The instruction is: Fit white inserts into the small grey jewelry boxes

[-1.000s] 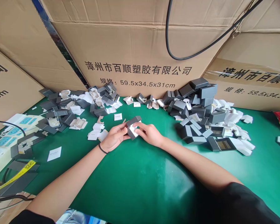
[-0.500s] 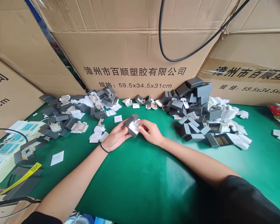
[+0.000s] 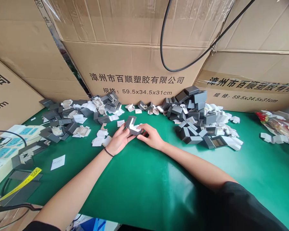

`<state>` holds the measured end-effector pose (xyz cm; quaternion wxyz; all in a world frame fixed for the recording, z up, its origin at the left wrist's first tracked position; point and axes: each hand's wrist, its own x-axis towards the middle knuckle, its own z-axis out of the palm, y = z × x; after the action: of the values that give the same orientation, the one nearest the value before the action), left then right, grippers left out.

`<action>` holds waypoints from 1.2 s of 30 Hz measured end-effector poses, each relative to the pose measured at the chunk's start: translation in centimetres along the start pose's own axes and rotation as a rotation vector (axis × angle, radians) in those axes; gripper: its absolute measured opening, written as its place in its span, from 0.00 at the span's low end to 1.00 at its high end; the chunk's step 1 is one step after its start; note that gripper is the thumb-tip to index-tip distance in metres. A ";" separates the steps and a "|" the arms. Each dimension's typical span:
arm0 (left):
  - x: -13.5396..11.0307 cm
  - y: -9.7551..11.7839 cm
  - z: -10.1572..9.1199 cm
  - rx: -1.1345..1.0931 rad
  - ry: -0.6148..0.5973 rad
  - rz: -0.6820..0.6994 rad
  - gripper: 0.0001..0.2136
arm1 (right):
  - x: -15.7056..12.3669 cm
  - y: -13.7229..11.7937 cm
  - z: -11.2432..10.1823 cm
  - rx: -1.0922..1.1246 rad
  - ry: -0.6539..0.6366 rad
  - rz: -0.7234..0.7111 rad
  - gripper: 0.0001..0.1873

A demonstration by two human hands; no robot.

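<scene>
**Open box (image 3: 135,131) in the left hand (image 3: 118,141), right fingertips at its edge**

Clock directions run from the box. The left fingers hide its 9 o'clock end and the right hand (image 3: 153,137) screens its 3 o'clock end, so we see only part of the white insert (image 3: 135,127). The print on the card (image 3: 58,162) at 8 o'clock is too small for us to read. The power strip (image 3: 15,142) at 9 o'clock and the packet (image 3: 276,125) at 3 o'clock are cut off by the frame.

The box's lid stands raised toward 11 o'clock, and the opening faces roughly 1 o'clock. As far as we can see, the base's long axis runs from about 9 to 4 o'clock.

The left grip is closed around the box; we cannot tell whether the right grip pinches anything. The box is between the hands, over the tabletop (image 3: 139,183); whether it touches down, we cannot tell.
</scene>
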<state>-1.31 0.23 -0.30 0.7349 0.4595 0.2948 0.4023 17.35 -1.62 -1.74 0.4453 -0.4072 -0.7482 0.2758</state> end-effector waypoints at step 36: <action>0.4 -1.2 -0.8 1.307 0.080 0.672 0.23 | 1.7 0.3 -1.8 0.313 -0.267 0.188 0.17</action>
<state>-1.39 0.64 -1.76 0.1367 0.8543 0.3443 0.3646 18.57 0.11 -0.44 0.3724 -0.3611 -0.7074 0.4801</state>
